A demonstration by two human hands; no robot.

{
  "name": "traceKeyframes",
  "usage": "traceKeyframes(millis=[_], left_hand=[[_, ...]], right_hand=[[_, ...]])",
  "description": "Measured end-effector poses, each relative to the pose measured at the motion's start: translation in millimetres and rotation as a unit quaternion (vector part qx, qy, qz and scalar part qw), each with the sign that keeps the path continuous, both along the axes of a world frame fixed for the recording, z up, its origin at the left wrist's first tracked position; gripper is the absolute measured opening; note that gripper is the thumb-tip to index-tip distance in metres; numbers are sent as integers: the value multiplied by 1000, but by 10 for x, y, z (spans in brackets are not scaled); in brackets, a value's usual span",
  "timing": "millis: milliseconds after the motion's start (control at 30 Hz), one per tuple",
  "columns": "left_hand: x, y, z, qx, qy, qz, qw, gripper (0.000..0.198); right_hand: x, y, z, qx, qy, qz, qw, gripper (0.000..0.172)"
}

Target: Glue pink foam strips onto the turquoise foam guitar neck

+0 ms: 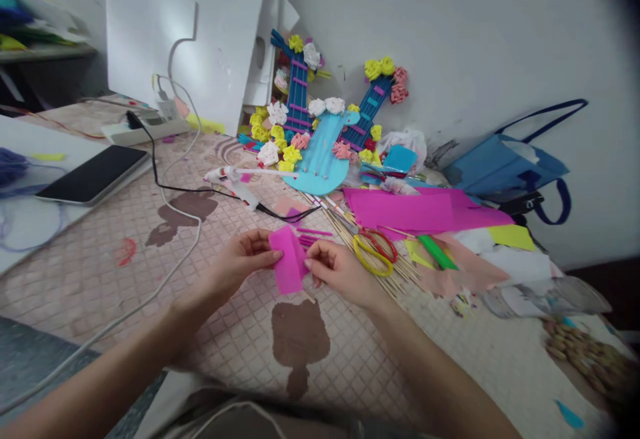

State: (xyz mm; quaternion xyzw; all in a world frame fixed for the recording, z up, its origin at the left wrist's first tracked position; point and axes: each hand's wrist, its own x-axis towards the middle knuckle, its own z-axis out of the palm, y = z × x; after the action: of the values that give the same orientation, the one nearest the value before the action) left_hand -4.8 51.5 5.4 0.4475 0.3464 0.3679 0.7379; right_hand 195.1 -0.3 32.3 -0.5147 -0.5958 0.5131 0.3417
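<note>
A small folded piece of pink paper [287, 269] is held above the table between both hands. My left hand [255, 252] pinches its left edge, thumb in front. At the right edge, the thumb and fingers of my right hand [330, 267] close on the paper's folded flap. Just behind the paper lie several thin pink paper rolls [315, 232]. To the right of my right hand rest scissors [373, 255] with yellow and red handles, on top of several wooden sticks [345, 229]. A white glue gun [235, 185] lies beyond my left hand.
Blue paper guitars with paper flowers [320, 152] lean at the back. Pink sheets [425, 209] and a blue bag [505, 165] are on the right. A phone [95, 172], a power strip [145, 129] and a white cable [197, 225] occupy the left.
</note>
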Motion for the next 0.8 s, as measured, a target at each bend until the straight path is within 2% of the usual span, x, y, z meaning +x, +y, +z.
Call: traceKeyframes(millis=[100, 200, 300, 400, 467, 533, 633, 733, 800], left_hand=[[-135, 12, -57, 21, 36, 36, 998, 30], [-247, -15, -53, 36, 77, 56, 995, 38], [-307, -61, -19, 54, 90, 77, 991, 48], [-330, -85, -11, 81, 83, 106, 988, 44], [-337, -83, -21, 96, 84, 113, 985, 34], [-342, -77, -30, 106, 89, 117, 983, 25], [-346, -80, -20, 111, 99, 132, 980, 17], [-332, -129, 5, 84, 105, 126, 983, 13], [-307, -199, 8, 57, 93, 101, 989, 23]], right_hand=[[119, 175, 5, 29, -65, 5, 997, 12], [225, 355, 39, 70, -201, 17, 977, 7], [215, 423, 87, 137, -308, -46, 940, 5], [85, 283, 110, 204, -346, -92, 911, 3], [-42, 99, 77, 183, -363, -28, 913, 10], [-164, -92, 3, 155, -400, 30, 903, 9], [-265, -266, -122, 146, -444, 40, 883, 3], [-227, -263, -169, 135, -417, 8, 899, 7], [-159, -213, -150, 131, -374, -25, 918, 6]])
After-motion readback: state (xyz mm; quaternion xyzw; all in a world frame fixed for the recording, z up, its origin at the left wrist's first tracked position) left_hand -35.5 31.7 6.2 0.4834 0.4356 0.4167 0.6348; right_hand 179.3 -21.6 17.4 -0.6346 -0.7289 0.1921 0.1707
